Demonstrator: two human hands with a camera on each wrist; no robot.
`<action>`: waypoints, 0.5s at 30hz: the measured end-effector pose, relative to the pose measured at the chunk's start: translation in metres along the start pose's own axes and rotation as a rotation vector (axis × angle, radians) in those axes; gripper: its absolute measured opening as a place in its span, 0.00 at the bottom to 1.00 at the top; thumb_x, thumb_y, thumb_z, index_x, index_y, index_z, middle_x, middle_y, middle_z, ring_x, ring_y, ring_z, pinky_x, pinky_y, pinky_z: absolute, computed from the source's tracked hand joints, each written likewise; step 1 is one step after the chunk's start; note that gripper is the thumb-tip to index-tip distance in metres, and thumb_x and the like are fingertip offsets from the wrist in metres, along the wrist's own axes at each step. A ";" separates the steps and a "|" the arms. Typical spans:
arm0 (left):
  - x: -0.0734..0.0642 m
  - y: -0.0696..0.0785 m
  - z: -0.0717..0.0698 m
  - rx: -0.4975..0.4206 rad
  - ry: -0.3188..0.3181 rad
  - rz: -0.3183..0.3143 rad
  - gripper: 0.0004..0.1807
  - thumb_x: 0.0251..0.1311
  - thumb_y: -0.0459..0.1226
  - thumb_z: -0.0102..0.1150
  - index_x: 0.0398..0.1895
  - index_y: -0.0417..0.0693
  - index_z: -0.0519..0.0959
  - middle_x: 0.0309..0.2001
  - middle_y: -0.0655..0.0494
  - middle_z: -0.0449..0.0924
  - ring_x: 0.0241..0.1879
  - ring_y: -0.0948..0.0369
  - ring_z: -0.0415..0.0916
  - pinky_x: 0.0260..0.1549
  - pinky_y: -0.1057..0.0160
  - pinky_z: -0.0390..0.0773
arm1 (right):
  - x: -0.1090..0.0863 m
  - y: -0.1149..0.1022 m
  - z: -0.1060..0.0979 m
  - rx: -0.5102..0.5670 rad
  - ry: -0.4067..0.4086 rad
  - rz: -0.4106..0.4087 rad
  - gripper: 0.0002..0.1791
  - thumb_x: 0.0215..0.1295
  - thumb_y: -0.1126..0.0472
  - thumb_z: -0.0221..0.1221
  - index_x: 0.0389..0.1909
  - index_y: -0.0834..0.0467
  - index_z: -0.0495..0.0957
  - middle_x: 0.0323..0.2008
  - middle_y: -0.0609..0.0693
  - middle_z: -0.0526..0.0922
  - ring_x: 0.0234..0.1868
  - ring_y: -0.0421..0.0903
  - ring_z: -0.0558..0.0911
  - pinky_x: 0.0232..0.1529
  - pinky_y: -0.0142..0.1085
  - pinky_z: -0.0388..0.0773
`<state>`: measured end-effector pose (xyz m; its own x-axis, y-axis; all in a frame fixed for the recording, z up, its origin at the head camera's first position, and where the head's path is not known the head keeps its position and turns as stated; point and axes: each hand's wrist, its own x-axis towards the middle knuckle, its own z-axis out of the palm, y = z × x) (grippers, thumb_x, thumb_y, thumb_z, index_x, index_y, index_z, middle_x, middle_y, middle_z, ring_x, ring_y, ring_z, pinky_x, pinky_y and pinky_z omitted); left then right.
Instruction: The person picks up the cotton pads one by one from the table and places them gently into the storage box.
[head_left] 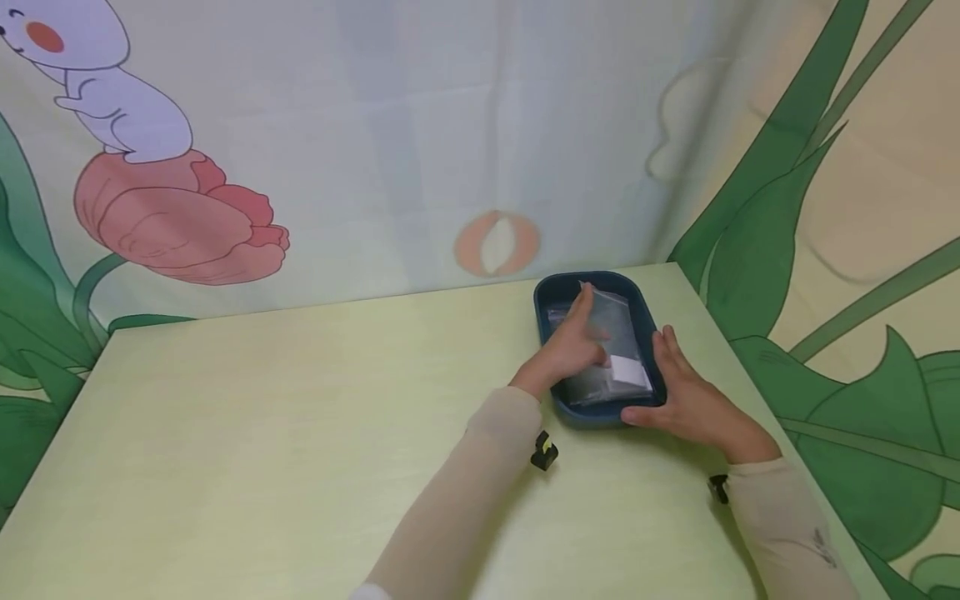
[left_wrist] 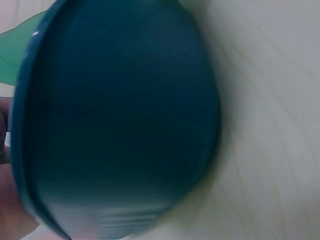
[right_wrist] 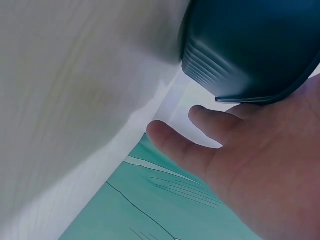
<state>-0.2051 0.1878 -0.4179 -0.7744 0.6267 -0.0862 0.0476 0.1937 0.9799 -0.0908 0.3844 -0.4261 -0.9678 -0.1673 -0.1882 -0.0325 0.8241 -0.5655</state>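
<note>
A dark blue rectangular tray with rounded corners and raised walls stands at the table's back right. Inside it lie flat, clear plastic bags, one bearing a white label. My left hand reaches over the tray's left wall onto the bags, index finger stretched toward the back, thumb beside the label. Around the front right corner, my right hand touches the tray's outside, thumb at the front and fingers spread along the right wall. Close up, its straight fingers extend past the tray rim.
The pale wooden table ends just beyond the tray at the back and to its right. Behind hangs a printed cloth with a cartoon animal and flower; green leaf prints line the right side.
</note>
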 end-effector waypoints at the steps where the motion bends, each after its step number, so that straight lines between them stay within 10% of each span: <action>1: 0.001 -0.001 0.002 0.013 -0.002 0.000 0.63 0.51 0.15 0.60 0.82 0.52 0.33 0.81 0.57 0.27 0.61 0.52 0.76 0.27 0.67 0.75 | 0.000 0.000 0.000 0.000 -0.002 0.002 0.72 0.58 0.34 0.68 0.79 0.61 0.25 0.78 0.58 0.20 0.74 0.74 0.47 0.64 0.68 0.57; 9: 0.006 -0.004 0.011 0.507 -0.012 0.025 0.47 0.65 0.24 0.50 0.81 0.38 0.35 0.81 0.43 0.29 0.78 0.57 0.31 0.65 0.69 0.56 | 0.001 0.003 0.002 -0.001 -0.005 0.008 0.71 0.58 0.34 0.68 0.79 0.61 0.25 0.78 0.59 0.20 0.74 0.74 0.47 0.65 0.67 0.57; 12: 0.003 -0.003 0.013 0.574 -0.018 0.014 0.52 0.61 0.23 0.54 0.81 0.40 0.34 0.81 0.44 0.27 0.76 0.55 0.51 0.46 0.69 0.72 | 0.001 0.001 0.002 -0.005 -0.007 0.008 0.71 0.58 0.34 0.67 0.79 0.61 0.25 0.78 0.59 0.20 0.74 0.74 0.48 0.64 0.68 0.57; 15: 0.002 -0.002 0.015 0.588 -0.012 -0.005 0.55 0.58 0.23 0.57 0.82 0.44 0.34 0.81 0.43 0.26 0.50 0.53 0.79 0.22 0.67 0.68 | 0.001 -0.001 0.001 -0.003 -0.006 0.009 0.71 0.58 0.34 0.67 0.79 0.61 0.25 0.78 0.58 0.19 0.74 0.74 0.47 0.64 0.68 0.57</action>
<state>-0.1977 0.2003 -0.4222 -0.7685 0.6325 -0.0964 0.3884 0.5809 0.7153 -0.0913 0.3830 -0.4261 -0.9664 -0.1633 -0.1985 -0.0245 0.8272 -0.5614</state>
